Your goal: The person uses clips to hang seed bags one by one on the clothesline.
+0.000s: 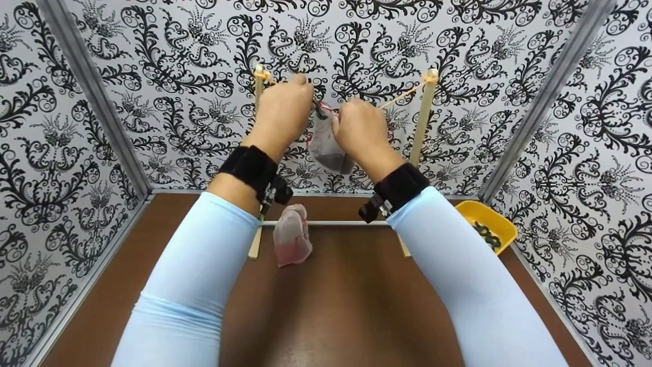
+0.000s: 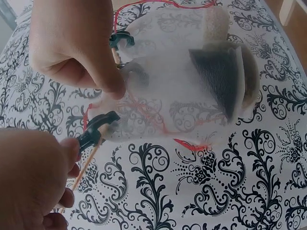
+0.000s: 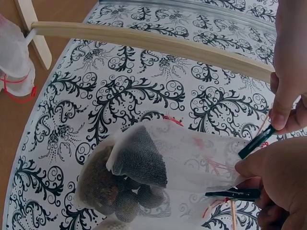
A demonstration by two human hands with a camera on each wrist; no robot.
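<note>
My left hand (image 1: 285, 109) is pinching a green clip (image 2: 91, 137) at the cord (image 1: 405, 97), while my right thumb and finger, on my right hand (image 1: 361, 122), are pinching the mouth of a white mesh drawstring bag (image 1: 323, 137), probably to stop the mesh slipping. A second green clip (image 3: 232, 193) is sitting on the cord under my right hand; whether it is biting mesh, I can't tell. The bag is hanging just below the cord, its weight likely drawing the sheer mesh taut. A dark wedge (image 3: 139, 160) and brownish lumps (image 3: 98, 189) are showing through its bottom, and red string is trailing along it.
</note>
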